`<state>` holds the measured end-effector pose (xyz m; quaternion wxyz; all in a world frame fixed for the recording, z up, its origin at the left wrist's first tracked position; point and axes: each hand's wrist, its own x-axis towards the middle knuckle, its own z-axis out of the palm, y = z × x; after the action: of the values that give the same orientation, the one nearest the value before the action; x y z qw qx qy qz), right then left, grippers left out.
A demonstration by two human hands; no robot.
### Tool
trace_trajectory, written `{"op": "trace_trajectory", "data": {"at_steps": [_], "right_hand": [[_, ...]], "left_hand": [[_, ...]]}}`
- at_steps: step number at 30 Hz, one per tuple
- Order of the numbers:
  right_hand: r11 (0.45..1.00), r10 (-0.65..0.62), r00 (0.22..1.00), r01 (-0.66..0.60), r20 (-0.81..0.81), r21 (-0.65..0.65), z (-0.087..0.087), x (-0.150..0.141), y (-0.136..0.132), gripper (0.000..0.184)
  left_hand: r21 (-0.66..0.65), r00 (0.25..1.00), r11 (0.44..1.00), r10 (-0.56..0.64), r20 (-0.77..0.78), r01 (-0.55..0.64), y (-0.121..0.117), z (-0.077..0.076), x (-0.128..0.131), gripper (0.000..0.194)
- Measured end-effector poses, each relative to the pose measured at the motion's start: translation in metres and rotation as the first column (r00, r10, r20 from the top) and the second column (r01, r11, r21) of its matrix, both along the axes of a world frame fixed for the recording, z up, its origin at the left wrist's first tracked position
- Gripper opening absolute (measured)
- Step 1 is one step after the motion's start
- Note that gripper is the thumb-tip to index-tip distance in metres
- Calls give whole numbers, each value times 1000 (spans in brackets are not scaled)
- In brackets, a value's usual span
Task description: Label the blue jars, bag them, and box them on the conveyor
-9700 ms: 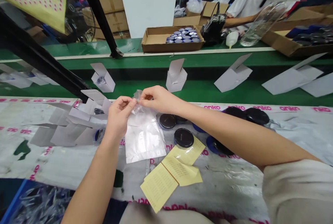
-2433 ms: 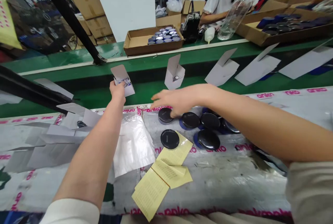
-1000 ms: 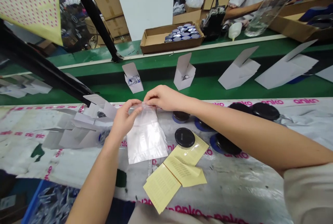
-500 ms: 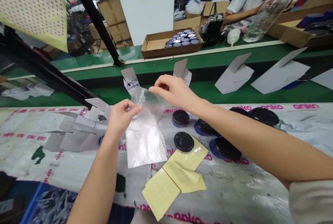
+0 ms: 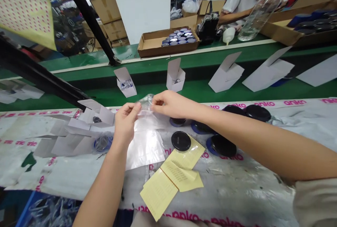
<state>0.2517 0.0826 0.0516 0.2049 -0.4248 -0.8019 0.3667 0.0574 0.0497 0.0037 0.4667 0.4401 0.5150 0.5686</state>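
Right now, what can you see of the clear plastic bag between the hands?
The clear plastic bag is thin, glossy, see-through film, and nothing shows inside it. Its lower part lies flat on the printed bench cover, while its top is lifted and crumpled, pinched between the fingers of the left hand and the right hand. Whether it is a single bag or several stacked cannot be told.

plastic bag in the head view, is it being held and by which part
Yes, the clear plastic bag is held at its crumpled top edge, pinched between the fingers and thumbs of both the left hand and the right hand.
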Motion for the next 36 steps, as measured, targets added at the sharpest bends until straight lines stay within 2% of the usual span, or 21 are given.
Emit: {"op": "trace_trajectory", "data": {"at_steps": [3, 6, 7, 10, 14, 17, 20, 22, 25, 28, 31, 33, 36], "right_hand": [[995, 88, 992, -82, 94, -63, 3, 27, 0, 19], [996, 83, 959, -77, 270, -34, -2, 56, -1, 60], [997, 82, 939, -74, 335, -36, -5, 63, -2, 65], [989, 138, 910, -105, 390, -104, -17, 73, -4, 56], [990, 129, 948, -107, 291, -91, -18, 77, -9, 51], [974, 54, 998, -58, -20, -217, -7, 80, -16, 52], [921, -45, 932, -101, -361, -375, 3, 76, -26, 50], [887, -115, 869, -128, -481, -443, 6, 67, -32, 47], [852, -251, 835, -50, -489, -521, 4, 52, -37, 55], [850, -322, 862, 81, -391, -521, -2, 44, -35, 90], [831, -317, 883, 82, -346, -550, -6, 41, -29, 110], [802, -312, 882, 46, -353, -596, -9, 39, -25, 103], [772, -250, 881, -68, -401, -632, -10, 36, -21, 61]], "left_hand": [[-22, 992, 994, 112, 57, -111, 5, -2, 0, 43], [25, 987, 988, 153, 55, -154, 9, 0, -1, 38], [40, 987, 987, 152, 47, -154, 10, 0, 0, 35], [62, 993, 991, 122, 12, -122, 12, 2, 6, 27], [80, 997, 994, 71, -28, -69, 12, 0, 17, 22], [83, 998, 995, 52, -43, -49, 12, -1, 24, 21], [92, 997, 995, 46, -60, -40, 10, -2, 29, 21], [106, 997, 993, 53, -57, -47, 8, -2, 32, 21], [136, 997, 989, 64, -49, -57, 4, -5, 36, 21], [149, 996, 986, 75, -44, -68, 0, -8, 38, 22], [183, 997, 982, 46, -55, -35, -4, -11, 38, 21], [221, 996, 975, 3, -93, 17, -7, -14, 35, 16], [289, 983, 953, -41, -177, 92, -11, -17, 28, 7]]}}
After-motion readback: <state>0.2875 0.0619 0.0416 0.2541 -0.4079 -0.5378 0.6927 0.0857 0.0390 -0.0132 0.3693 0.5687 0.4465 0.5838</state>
